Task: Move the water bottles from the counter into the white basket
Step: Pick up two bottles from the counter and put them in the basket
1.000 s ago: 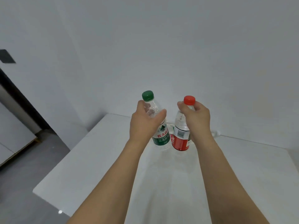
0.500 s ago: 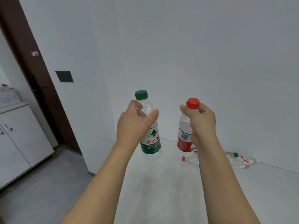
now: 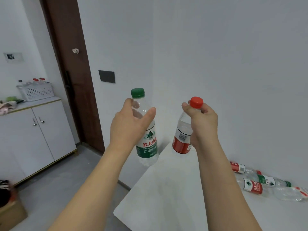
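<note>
Left hand (image 3: 131, 124): wrapped round the shoulder of the green-capped bottle (image 3: 146, 129), thumb and fingers curled about it; bottle upright, long axis near vertical, clear of the counter (image 3: 166, 189).

Right hand (image 3: 202, 122): pinching the red-capped bottle (image 3: 183, 130) at the neck just under the cap; bottle hanging near upright, base over the counter's far corner.

White basket (image 3: 35, 92): at 10 o'clock from both hands, well apart, on a low cabinet (image 3: 33, 130) across the floor; some bottles already inside. Left hand nearer to it, by judgement.

More bottles (image 3: 260, 182): lying on their sides on the counter at 4 o'clock, near the wall, not yet moved.
</note>
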Demonstrator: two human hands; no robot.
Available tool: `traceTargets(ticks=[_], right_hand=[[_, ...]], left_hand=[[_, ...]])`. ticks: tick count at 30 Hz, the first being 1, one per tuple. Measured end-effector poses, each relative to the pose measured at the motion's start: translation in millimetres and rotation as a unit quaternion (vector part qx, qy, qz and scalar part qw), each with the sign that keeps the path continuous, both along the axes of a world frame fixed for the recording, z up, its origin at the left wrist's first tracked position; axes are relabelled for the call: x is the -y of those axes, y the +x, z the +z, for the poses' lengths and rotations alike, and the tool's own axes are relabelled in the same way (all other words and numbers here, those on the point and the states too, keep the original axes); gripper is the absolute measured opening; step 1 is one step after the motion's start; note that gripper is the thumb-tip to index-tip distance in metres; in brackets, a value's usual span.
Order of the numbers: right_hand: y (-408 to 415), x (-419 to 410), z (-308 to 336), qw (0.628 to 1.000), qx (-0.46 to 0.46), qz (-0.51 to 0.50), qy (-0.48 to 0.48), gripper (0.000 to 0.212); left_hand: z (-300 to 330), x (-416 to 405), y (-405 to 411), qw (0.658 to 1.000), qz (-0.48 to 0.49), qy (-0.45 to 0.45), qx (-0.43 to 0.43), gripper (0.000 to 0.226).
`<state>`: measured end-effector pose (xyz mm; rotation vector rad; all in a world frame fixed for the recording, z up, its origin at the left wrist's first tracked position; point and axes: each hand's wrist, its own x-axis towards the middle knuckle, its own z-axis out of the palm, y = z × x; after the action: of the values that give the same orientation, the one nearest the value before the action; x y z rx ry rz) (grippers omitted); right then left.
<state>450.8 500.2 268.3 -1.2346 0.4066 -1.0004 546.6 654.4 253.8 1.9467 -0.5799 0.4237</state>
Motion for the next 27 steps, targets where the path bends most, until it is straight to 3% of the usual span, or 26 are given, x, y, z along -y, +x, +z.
traceTargets(ticks=[27], right_hand=[[415.5, -96.4, -39.9, 0.995, -0.040, 0.092, 0.025, 0.010]], left_hand=[[-26.4, -111.0, 389.2, 0.995, 0.093, 0.007, 0.021, 0.049]])
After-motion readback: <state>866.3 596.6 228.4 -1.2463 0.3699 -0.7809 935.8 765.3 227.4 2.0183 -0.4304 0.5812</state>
